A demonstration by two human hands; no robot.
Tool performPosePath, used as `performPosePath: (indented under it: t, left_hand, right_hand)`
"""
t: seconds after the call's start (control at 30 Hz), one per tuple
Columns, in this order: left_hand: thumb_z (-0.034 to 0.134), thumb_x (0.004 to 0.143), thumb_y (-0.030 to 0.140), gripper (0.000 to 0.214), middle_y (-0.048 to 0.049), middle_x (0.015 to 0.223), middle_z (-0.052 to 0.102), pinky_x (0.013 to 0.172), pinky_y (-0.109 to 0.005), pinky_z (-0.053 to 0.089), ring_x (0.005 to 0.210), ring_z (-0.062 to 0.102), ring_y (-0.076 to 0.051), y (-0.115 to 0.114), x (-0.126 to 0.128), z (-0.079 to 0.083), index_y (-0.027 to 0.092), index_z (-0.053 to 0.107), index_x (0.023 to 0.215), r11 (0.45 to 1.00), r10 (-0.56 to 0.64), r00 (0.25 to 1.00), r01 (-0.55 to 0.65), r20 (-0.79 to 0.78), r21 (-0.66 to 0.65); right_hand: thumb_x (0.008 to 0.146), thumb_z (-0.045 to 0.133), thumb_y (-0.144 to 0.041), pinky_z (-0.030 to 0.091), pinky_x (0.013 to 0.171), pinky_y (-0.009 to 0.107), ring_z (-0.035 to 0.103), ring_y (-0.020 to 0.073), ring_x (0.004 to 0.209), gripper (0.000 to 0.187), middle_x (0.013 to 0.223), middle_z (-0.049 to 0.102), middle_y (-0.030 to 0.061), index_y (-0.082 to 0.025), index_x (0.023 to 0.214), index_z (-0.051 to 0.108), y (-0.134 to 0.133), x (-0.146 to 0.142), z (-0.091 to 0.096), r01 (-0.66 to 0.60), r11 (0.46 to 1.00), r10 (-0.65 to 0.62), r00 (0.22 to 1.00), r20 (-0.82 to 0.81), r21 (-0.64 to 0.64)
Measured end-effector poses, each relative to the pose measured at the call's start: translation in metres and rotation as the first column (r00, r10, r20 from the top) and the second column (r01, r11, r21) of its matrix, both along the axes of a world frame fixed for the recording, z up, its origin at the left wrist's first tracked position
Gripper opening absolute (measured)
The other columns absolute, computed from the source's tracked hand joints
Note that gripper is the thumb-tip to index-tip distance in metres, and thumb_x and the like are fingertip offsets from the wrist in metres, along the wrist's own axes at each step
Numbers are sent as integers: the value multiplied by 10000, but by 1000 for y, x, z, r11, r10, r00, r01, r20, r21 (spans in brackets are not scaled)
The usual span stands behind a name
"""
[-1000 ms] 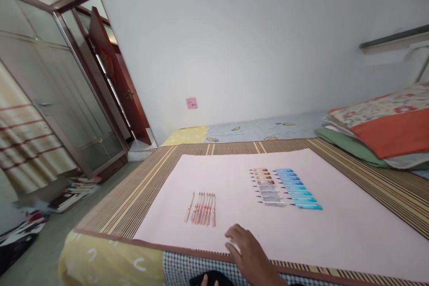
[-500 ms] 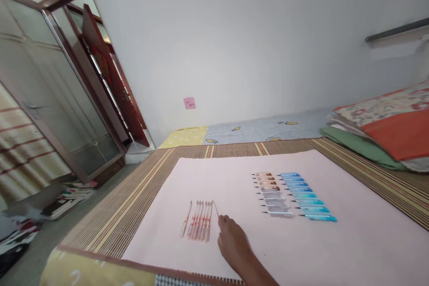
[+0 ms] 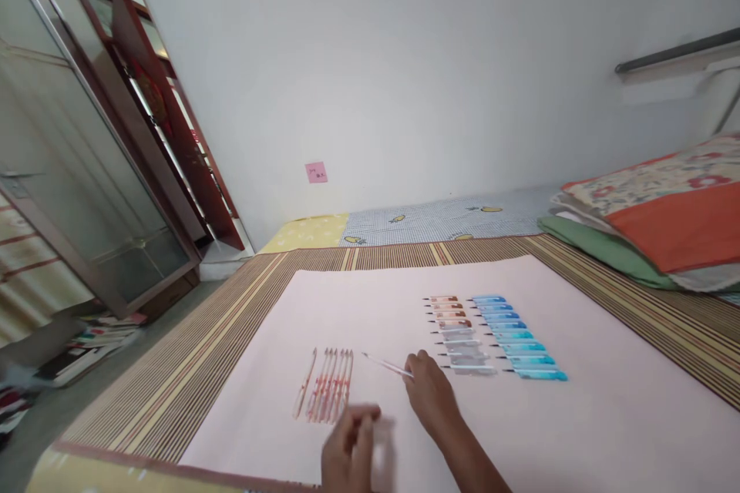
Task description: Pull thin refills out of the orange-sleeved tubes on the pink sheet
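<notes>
The right hand [image 3: 431, 394] has its grip closed on one end of a slim, pale, translucent pen [image 3: 386, 364], long axis running to ten o'clock over the pale pink sheet [image 3: 491, 431]. At eight o'clock, the left hand [image 3: 348, 451] curls, blurred, its contents unclear. Slim red-patterned pens [image 3: 331, 385] lie at nine o'clock.

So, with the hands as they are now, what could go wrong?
The left hand is close to the lower ends of the red-marked pens, so it might nudge them. The right hand is near the tips of the grey pens and could brush them. The slim pen it grips sticks out leftward and might tilt.
</notes>
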State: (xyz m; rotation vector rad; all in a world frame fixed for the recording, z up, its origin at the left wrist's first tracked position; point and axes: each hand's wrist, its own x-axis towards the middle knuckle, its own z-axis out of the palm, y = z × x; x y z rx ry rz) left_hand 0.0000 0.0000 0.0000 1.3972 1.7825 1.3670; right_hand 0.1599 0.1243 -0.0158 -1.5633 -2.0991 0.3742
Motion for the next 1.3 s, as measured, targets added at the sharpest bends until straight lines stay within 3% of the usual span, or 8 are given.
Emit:
performPosePath:
  t: [0.07, 0.17, 0.37, 0.47, 0.53, 0.7, 1.03, 1.3]
  left_hand:
    - [593, 899, 584, 463, -138, 1012, 757, 886, -410, 556, 1001, 707, -277, 44, -4, 28, 158, 743, 1000, 989, 106, 920, -138, 378, 57]
    - [709, 778, 541, 474, -124, 965, 730, 818, -381, 531, 937, 698, -245, 93, -9, 55, 129, 722, 1013, 958, 197, 747, -284, 636, 37]
    - [758, 656, 687, 628, -33, 796, 659, 624, -314, 405, 757, 597, -199, 112, 2, 31, 147, 712, 973, 923, 362, 771, -373, 525, -88]
    - [775, 650, 719, 654, 28, 630, 579, 562, -290, 344, 606, 518, -157, 107, 15, 18, 150, 707, 967, 984, 179, 807, -158, 563, -86]
    - [811, 652, 678, 610, 49, 572, 550, 547, -275, 330, 538, 465, -126, 104, 24, 19, 149, 704, 936, 999, 28, 760, -9, 650, -32]
    - [837, 730, 527, 430, 24, 603, 611, 607, -255, 390, 577, 492, -115, 96, 34, 30, 160, 708, 915, 988, -156, 662, 87, 734, 131]
    - [766, 802, 391, 257, -26, 753, 693, 687, -281, 460, 730, 598, -175, 84, 35, 35, 183, 741, 951, 975, -214, 853, 162, 475, 149]
    - [769, 811, 443, 292, -29, 701, 720, 671, -294, 499, 663, 640, -181, 83, 45, 24, 179, 725, 928, 986, -149, 847, 90, 511, 138]
  right_hand:
    - [932, 471, -155, 441, 784, 306, 618, 207, 886, 151, 955, 664, 68, -218, 841, 574, 1, 2, 0, 2, 1000, -3, 990, -142, -4]
    - [965, 453, -327, 427, 655, 294, 585, 185, 705, 201, 762, 637, 11, -233, 825, 563, 7, 5, 1, -30, 995, -18, 881, -473, -93]
    - [744, 705, -689, 417, 542, 284, 584, 175, 590, 485, 688, 675, 33, -209, 768, 642, 23, 15, 3, -126, 970, -140, 409, -902, -207]
    - [676, 790, -695, 398, 529, 280, 551, 156, 564, 513, 639, 658, 29, -200, 715, 662, 23, 21, 10, -154, 965, -158, 308, -938, -214]
    - [678, 826, -653, 402, 544, 276, 548, 147, 580, 481, 644, 654, 21, -198, 713, 674, 20, 23, 17, -202, 957, -159, 242, -957, -210]
    - [686, 882, -570, 442, 614, 270, 554, 129, 647, 438, 731, 662, 11, -196, 873, 753, 7, 17, 31, -318, 921, -247, -29, -968, -226]
    - [570, 964, -522, 432, 625, 259, 510, 111, 638, 449, 658, 601, -23, -176, 762, 751, -3, -6, 33, -358, 886, -340, -71, -938, -294]
    - [591, 914, -607, 442, 621, 301, 506, 137, 602, 487, 603, 566, -30, -188, 713, 697, 1, -3, 25, -335, 899, -293, 18, -956, -281]
